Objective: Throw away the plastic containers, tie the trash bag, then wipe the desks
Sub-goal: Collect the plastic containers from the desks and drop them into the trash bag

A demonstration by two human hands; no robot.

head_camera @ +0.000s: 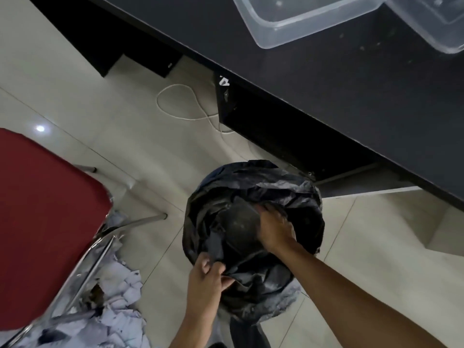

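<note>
The black bag (253,222) stands on the tiled floor (155,156) just beside the dark surface (351,84), its mouth open and rumpled, with a round dark shape showing down inside it. The left hand (208,277) pinches the near rim of the bag between thumb and curled fingers. The right hand (273,229) reaches into the bag's mouth, its fingertips buried in the black folds, so I cannot tell whether it grips the plastic or only presses it. A clear container (301,21) sits empty on the surface near its edge, and a second container (431,23) lies just to its right, cut off by the frame. A white sticker (223,80) on the surface's leg is too blurred to read. A red chair (42,222) stands at left, pale crumpled cloth (118,310) beneath it, and a white cable (180,101) loops on the floor
</note>
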